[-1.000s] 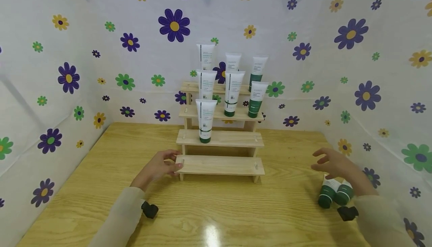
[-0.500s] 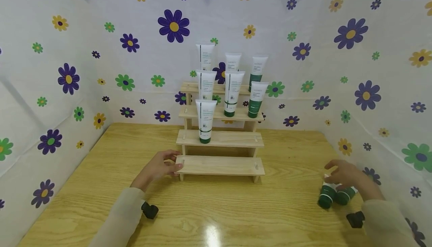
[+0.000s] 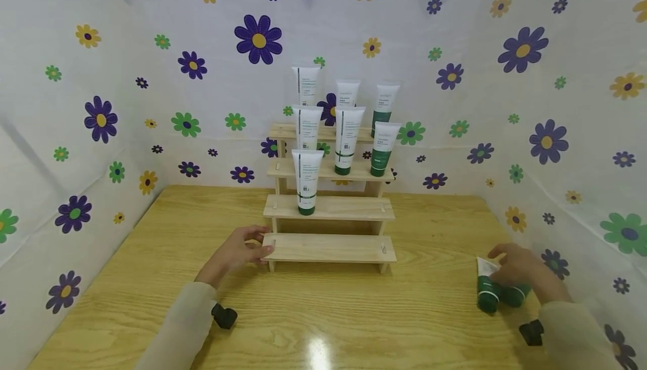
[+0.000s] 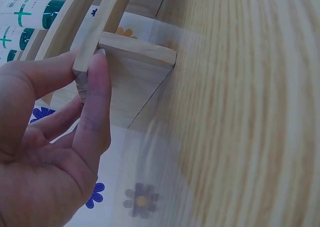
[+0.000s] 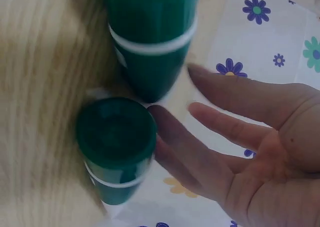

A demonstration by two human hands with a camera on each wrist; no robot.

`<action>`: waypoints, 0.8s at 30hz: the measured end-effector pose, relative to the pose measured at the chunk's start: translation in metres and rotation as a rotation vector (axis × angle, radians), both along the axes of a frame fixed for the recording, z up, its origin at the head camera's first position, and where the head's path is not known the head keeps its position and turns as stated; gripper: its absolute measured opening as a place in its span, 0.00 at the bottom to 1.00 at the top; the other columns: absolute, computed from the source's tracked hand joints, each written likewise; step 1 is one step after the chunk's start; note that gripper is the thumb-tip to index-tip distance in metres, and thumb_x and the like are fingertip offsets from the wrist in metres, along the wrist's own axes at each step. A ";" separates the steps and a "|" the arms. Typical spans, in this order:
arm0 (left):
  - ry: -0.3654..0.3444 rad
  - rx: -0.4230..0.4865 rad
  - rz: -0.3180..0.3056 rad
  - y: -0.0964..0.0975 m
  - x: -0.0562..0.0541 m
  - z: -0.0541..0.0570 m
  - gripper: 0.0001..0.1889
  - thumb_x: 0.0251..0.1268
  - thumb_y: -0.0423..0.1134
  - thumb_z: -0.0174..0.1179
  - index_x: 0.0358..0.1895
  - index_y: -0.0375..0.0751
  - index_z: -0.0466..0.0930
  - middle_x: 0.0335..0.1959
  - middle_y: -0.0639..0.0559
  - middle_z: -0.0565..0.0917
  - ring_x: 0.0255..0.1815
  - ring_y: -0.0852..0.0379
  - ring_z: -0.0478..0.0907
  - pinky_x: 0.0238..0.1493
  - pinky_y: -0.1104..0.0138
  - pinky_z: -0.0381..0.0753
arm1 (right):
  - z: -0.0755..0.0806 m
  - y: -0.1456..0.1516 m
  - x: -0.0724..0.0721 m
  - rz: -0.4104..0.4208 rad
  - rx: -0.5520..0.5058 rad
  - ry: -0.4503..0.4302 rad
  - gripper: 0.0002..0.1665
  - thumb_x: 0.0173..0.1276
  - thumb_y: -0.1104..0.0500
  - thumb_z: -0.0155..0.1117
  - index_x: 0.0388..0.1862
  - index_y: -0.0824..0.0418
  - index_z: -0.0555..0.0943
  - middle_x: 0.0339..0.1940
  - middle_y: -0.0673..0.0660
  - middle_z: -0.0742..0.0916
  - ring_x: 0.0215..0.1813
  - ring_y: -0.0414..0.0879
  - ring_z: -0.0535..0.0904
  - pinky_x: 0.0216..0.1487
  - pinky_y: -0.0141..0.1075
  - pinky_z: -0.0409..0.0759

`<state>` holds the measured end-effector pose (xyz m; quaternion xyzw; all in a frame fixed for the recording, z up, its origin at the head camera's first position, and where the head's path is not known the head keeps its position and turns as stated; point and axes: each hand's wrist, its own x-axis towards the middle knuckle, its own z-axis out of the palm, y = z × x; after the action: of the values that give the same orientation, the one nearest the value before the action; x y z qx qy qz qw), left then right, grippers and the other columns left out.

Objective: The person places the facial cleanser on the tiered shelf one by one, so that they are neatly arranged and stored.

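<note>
My left hand (image 3: 237, 253) pinches the left end of the lowest shelf (image 3: 328, 247) of a stepped wooden display rack; thumb and finger grip the board (image 4: 95, 39) in the left wrist view. Over at the right, my right hand (image 3: 525, 272) hovers low over two white-and-green squeeze tubes lying on the table. The left tube (image 3: 488, 296) has its green cap toward me, and the other tube (image 3: 515, 295) is partly hidden under the hand. In the right wrist view the fingers (image 5: 175, 137) are spread beside the tubes, loosely bent, around neither one.
Several similar tubes stand cap-down on the rack's upper steps. A lone tube (image 3: 306, 182) is on the left of the second step from the bottom. The wooden table (image 3: 354, 325) meets flower-printed cloth walls (image 3: 202, 106) at the back and sides.
My right hand has moved down and right onto the two lying tubes; the left tube's white end has swung slightly left. My left hand has kept its grip on the shelf.
</note>
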<state>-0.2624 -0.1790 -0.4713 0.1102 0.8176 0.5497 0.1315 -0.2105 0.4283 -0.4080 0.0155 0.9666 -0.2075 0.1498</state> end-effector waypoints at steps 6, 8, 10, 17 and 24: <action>0.004 0.008 -0.010 -0.002 -0.001 -0.002 0.32 0.71 0.38 0.67 0.73 0.30 0.68 0.54 0.34 0.77 0.43 0.54 0.86 0.45 0.56 0.92 | -0.006 -0.006 -0.002 0.037 0.039 0.076 0.37 0.58 0.56 0.80 0.57 0.79 0.74 0.50 0.83 0.83 0.51 0.75 0.82 0.51 0.62 0.83; 0.006 0.013 -0.016 -0.002 -0.001 -0.002 0.31 0.71 0.38 0.67 0.73 0.30 0.68 0.54 0.34 0.77 0.43 0.55 0.86 0.45 0.56 0.92 | -0.007 -0.009 -0.003 0.039 0.044 0.079 0.42 0.58 0.54 0.81 0.59 0.80 0.72 0.49 0.82 0.84 0.50 0.73 0.83 0.50 0.60 0.84; 0.006 0.017 -0.017 -0.002 -0.001 -0.002 0.31 0.71 0.38 0.67 0.72 0.30 0.68 0.53 0.34 0.77 0.42 0.55 0.85 0.45 0.56 0.92 | -0.007 -0.013 -0.004 0.034 0.044 0.072 0.45 0.58 0.52 0.82 0.60 0.81 0.71 0.49 0.79 0.85 0.49 0.70 0.83 0.49 0.58 0.85; 0.007 0.005 -0.007 -0.001 0.000 0.000 0.31 0.71 0.38 0.67 0.72 0.31 0.68 0.53 0.35 0.78 0.42 0.55 0.84 0.45 0.56 0.92 | -0.008 -0.023 -0.005 0.090 -0.001 0.048 0.38 0.60 0.54 0.80 0.56 0.81 0.77 0.44 0.74 0.88 0.45 0.62 0.86 0.47 0.55 0.87; 0.004 -0.006 0.000 -0.001 0.000 0.000 0.31 0.71 0.39 0.68 0.72 0.32 0.69 0.54 0.35 0.78 0.42 0.55 0.85 0.45 0.57 0.92 | -0.013 -0.030 -0.002 0.053 -0.172 -0.025 0.33 0.67 0.57 0.75 0.60 0.79 0.74 0.39 0.69 0.88 0.32 0.50 0.87 0.33 0.46 0.90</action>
<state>-0.2621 -0.1796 -0.4709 0.1109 0.8196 0.5468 0.1302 -0.2126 0.3983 -0.4206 -0.0206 0.9433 -0.2854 0.1681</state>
